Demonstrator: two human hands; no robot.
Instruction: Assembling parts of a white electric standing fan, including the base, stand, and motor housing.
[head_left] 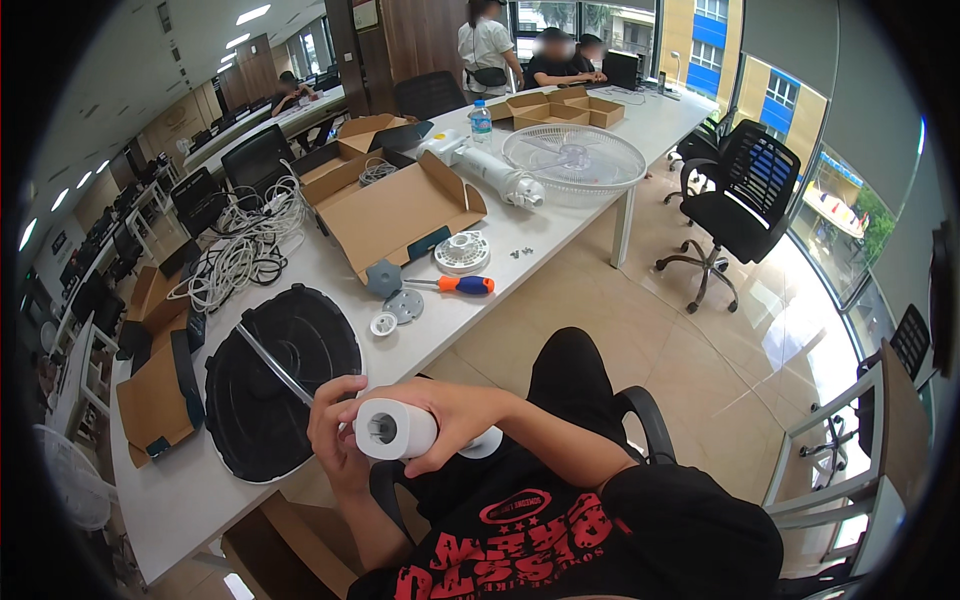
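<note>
Thumb point(428, 462) below, right hand point(458, 402) wraps white cylinder point(418, 434); left hand point(334, 437) curls alongside, grip unclear.

The white cylinder point(418, 430) is held, hollow end up.

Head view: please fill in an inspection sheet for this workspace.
Surface: white table, partly covered.
Work things: white hollow tube, open end toward the camera; metal pole seen over a black round base; orange-and-blue screwdriver; round fan grille.
Clutter: opened cardboard boxes, plastic bottle.
Hands: right hand grips the tube; left hand is at its side, grip unclear.
Cables: tangled white cables on the table.
Surroundings: black office chair; standing person and seated people beyond.
</note>
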